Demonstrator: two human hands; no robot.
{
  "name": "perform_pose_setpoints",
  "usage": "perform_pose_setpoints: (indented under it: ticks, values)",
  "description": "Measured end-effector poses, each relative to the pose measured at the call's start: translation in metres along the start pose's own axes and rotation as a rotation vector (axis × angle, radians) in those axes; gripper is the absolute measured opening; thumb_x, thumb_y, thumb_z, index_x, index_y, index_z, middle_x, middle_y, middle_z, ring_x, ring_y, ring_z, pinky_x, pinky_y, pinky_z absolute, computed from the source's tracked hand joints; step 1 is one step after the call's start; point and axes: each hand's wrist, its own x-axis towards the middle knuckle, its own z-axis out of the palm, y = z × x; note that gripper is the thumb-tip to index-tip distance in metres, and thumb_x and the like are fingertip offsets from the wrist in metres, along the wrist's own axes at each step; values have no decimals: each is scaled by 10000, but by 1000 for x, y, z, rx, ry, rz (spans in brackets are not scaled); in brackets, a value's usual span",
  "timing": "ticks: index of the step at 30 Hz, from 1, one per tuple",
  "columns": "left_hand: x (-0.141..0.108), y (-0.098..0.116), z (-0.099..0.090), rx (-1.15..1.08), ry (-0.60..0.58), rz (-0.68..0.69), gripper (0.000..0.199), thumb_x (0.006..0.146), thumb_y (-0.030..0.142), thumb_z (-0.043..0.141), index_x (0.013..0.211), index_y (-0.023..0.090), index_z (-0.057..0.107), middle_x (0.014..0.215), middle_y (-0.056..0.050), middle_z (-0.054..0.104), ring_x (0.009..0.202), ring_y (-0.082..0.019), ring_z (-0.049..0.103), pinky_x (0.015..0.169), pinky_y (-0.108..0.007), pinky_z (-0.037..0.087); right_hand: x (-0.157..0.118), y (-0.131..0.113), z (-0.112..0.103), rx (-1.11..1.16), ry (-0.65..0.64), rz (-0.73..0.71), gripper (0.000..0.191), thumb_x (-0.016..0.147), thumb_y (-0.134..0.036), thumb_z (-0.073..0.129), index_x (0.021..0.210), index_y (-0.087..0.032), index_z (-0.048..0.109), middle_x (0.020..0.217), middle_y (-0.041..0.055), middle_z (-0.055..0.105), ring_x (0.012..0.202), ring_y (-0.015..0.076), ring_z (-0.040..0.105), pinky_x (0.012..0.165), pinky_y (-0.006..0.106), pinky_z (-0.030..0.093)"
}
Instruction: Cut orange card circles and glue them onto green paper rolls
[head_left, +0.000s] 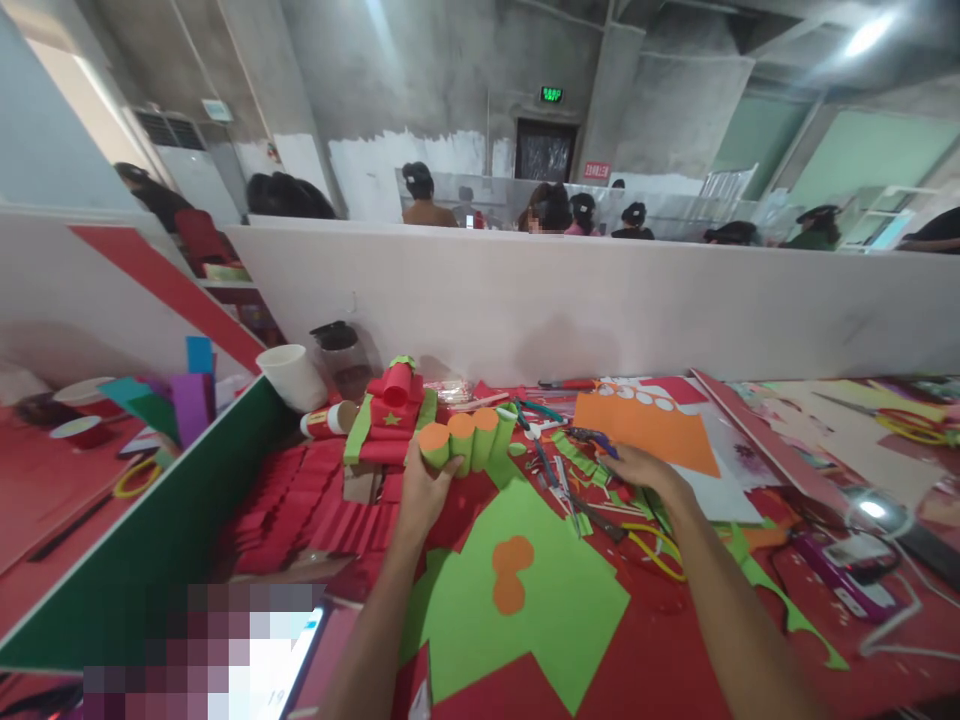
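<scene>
My left hand (pixel 427 490) is closed round a row of green paper rolls (pixel 480 445) with orange discs on their ends. The hand is left of centre, above the red table. My right hand (pixel 645 470) is closed on the handle of a blue-handled tool (pixel 596 440) that looks like pliers; part of the handle is hidden by the fingers. A crinkled green paper strip (pixel 577 460) lies just below the tool. Between my forearms is a large green paper sheet (pixel 555 600), with orange paper discs (pixel 512 575) lying on it.
Scissors with yellow handles (pixel 652 550) lie by my right wrist. An orange sheet (pixel 652 430) with cut white circles is behind it. A red paper construction (pixel 394 410) and folded red paper (pixel 300 505) are at left. A white partition (pixel 585 310) borders the back; people sit beyond.
</scene>
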Motion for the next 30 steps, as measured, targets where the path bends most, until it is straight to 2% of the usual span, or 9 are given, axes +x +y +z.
perform_pose_setpoints:
  ticks: [4, 10, 12, 15, 18, 21, 24, 27, 30]
  values:
    - [2, -6, 1, -64, 26, 36, 644, 784, 354, 701, 1341, 214, 410, 1329, -130, 545, 1250, -264, 534, 1056, -407, 443, -4, -11, 13, -233, 48, 160, 302, 874, -389, 597, 1019, -127, 631, 1082, 214, 678, 1034, 356, 635, 885, 423, 451]
    - [4, -15, 0, -91, 39, 22, 686, 799, 330, 697, 1395, 216, 378, 1362, -137, 530, 1246, -257, 543, 1052, -412, 454, -11, -42, 17, -426, 109, 239, 399, 880, -364, 615, 1163, -86, 573, 1178, 244, 637, 1072, 334, 629, 841, 356, 447]
    - [4, -16, -1, -95, 30, 27, 701, 803, 326, 694, 1413, 219, 365, 1370, -137, 524, 1255, -259, 536, 1055, -416, 452, -13, -59, 22, -450, 124, 206, 403, 905, -404, 575, 1180, -109, 561, 1190, 225, 633, 1050, 320, 639, 812, 342, 446]
    - [2, -15, -1, -71, 26, 54, 721, 804, 327, 696, 1432, 231, 353, 1401, -132, 501, 1288, -265, 508, 1079, -428, 432, -14, -88, 43, -443, 88, 1, 356, 933, -454, 521, 1137, -169, 583, 1139, 160, 674, 1016, 286, 659, 799, 320, 442]
    - [1, -12, 0, -16, 30, 81, 704, 803, 330, 698, 1420, 231, 375, 1408, -130, 496, 1321, -273, 475, 1117, -446, 386, -9, -107, 69, -463, 47, -16, 434, 911, -420, 568, 1249, -149, 542, 1157, 180, 674, 1088, 307, 641, 845, 329, 443]
    - [-1, -10, 1, 20, 32, 73, 656, 812, 337, 686, 1391, 210, 405, 1359, -138, 530, 1323, -279, 470, 1123, -455, 372, -5, -113, 91, -480, 38, -29, 501, 920, -274, 536, 1389, -122, 445, 1249, 215, 626, 1149, 323, 612, 892, 351, 439]
    - [-2, -10, 2, 26, 19, 41, 625, 821, 354, 674, 1365, 183, 418, 1303, -148, 562, 1271, -282, 514, 1086, -456, 410, -2, -110, 101, -474, 38, -44, 566, 903, -147, 483, 1453, -78, 364, 1266, 237, 617, 1193, 324, 586, 939, 362, 420]
    - [-2, -11, 2, 34, 12, 22, 622, 820, 357, 674, 1356, 173, 420, 1290, -150, 572, 1229, -281, 543, 1059, -453, 432, 0, -106, 101, -414, 19, -55, 602, 892, -145, 485, 1465, -54, 326, 1199, 232, 657, 1152, 325, 606, 902, 352, 431]
    - [-1, -14, 2, 38, 27, 25, 621, 822, 351, 669, 1361, 175, 416, 1296, -148, 572, 1234, -282, 539, 1060, -450, 428, 1, -103, 91, -303, 10, -56, 613, 896, -223, 524, 1464, -86, 337, 1087, 193, 697, 1010, 304, 656, 790, 322, 448]
